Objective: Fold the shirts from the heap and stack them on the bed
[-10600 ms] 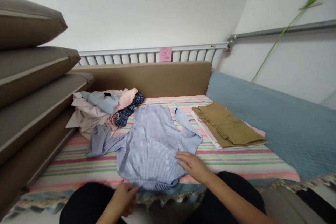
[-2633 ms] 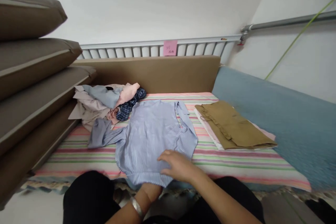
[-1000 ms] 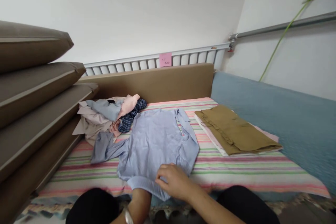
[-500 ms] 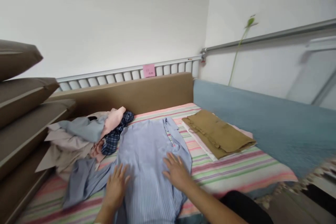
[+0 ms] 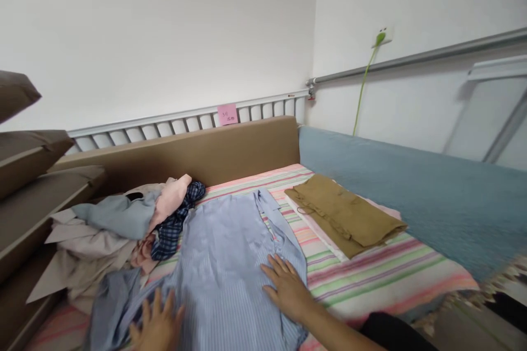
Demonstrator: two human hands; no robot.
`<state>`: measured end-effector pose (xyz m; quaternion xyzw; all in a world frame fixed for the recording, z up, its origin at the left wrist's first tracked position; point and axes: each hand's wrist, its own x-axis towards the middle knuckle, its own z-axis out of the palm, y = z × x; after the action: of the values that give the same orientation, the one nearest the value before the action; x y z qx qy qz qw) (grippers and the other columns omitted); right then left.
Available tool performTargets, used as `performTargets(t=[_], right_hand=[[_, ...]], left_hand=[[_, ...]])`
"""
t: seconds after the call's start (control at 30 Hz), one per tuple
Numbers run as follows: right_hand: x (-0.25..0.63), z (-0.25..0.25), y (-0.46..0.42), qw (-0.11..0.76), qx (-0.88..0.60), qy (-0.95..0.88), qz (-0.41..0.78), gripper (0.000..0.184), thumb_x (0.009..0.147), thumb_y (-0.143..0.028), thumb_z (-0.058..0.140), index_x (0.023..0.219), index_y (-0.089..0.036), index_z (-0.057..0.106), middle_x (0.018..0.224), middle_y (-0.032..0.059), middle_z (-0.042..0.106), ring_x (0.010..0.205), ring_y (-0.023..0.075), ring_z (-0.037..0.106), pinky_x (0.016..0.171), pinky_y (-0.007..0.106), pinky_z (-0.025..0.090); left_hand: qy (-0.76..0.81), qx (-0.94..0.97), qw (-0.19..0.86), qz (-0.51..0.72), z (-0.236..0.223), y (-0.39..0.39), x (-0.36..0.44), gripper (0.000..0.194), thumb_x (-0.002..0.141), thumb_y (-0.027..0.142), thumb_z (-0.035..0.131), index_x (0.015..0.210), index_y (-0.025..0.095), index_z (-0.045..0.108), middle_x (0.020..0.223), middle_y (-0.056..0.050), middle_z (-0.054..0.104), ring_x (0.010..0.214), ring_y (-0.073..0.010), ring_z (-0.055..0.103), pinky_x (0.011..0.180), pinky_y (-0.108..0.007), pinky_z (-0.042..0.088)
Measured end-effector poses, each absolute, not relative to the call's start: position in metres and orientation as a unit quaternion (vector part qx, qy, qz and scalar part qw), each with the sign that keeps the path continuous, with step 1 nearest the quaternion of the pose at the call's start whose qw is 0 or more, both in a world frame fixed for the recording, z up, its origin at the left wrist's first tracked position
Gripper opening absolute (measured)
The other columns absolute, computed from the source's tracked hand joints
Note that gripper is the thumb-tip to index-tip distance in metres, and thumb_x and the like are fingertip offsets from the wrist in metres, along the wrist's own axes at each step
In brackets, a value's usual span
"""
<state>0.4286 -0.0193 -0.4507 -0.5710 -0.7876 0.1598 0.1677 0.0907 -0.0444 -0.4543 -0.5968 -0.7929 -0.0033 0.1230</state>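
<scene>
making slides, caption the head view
Left hand and right hand over a striped blue shirt, between heaped clothes and folded garments.

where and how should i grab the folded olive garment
Probably the near edge, approached from the near side with the right hand, the nearer one: the folded olive garment lies flat over paler cloth, so a low pinch along that edge should keep its folds together.

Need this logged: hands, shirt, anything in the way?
Right hand spread on blue striped shirt; left hand open by sleeve. Shirt laid out. Clothes pile crowds that sleeve.
</scene>
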Motion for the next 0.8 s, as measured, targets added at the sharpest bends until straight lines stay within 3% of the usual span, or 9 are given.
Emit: performTargets(t=[0.13, 0.23, 0.4, 0.57, 0.8], right_hand=[[0.445, -0.432, 0.002, 0.262, -0.569, -0.758, 0.184, 0.042, 0.087, -0.033, 0.045, 0.123, -0.016, 0.058, 0.135, 0.0133, 0.05, 0.126, 0.0224, 0.043, 0.107, 0.038, 0.03], [0.471, -0.422, 0.027, 0.316, -0.608, -0.713, 0.144, 0.041, 0.084, -0.026, 0.045, 0.122, -0.013, 0.058, 0.135, 0.0141, 0.05, 0.125, 0.0217, 0.044, 0.107, 0.036, 0.031], [0.51, -0.427, 0.065, 0.262, -0.712, -0.628, 0.174, 0.044, 0.081, -0.026, 0.051, 0.122, -0.01, 0.057, 0.125, 0.0178, 0.057, 0.119, 0.0249, 0.049, 0.098, 0.034, 0.036], [0.514, -0.436, 0.078, 0.245, -0.733, -0.608, 0.184, 0.036, 0.08, -0.034, 0.053, 0.111, -0.016, 0.061, 0.107, 0.0123, 0.066, 0.103, 0.0224, 0.058, 0.084, 0.029, 0.041], [0.515, -0.439, 0.076, 0.208, -0.745, -0.604, 0.191, 0.021, 0.08, -0.021, 0.048, 0.095, -0.018, 0.064, 0.097, 0.009, 0.069, 0.091, 0.0217, 0.064, 0.073, 0.029, 0.042]], left_hand=[[-0.724, -0.683, 0.094, -0.026, -0.436, -0.041, 0.16, 0.047, 0.09, 0.034, 0.033, 0.135, 0.032, 0.041, 0.149, -0.004, 0.032, 0.138, -0.0324, 0.021, 0.105, -0.058, 0.026], [-0.692, -0.722, 0.017, -0.011, -0.451, -0.037, 0.192, 0.049, 0.088, 0.037, 0.037, 0.137, 0.034, 0.036, 0.15, -0.001, 0.029, 0.139, -0.0314, 0.019, 0.107, -0.056, 0.025], [-0.701, -0.713, 0.006, 0.013, -0.474, -0.03, 0.189, 0.051, 0.088, 0.035, 0.035, 0.139, 0.036, 0.028, 0.152, 0.001, 0.022, 0.14, -0.0299, 0.015, 0.107, -0.055, 0.024], [-0.7, -0.713, 0.041, 0.019, -0.467, -0.015, 0.2, 0.051, 0.089, 0.035, 0.033, 0.14, 0.035, 0.025, 0.152, 0.002, 0.018, 0.14, -0.0282, 0.014, 0.108, -0.056, 0.022], [-0.695, -0.717, 0.002, 0.05, -0.452, 0.01, 0.218, 0.055, 0.083, 0.031, 0.039, 0.138, 0.031, 0.035, 0.151, -0.002, 0.026, 0.139, -0.0291, 0.019, 0.107, -0.058, 0.022]])
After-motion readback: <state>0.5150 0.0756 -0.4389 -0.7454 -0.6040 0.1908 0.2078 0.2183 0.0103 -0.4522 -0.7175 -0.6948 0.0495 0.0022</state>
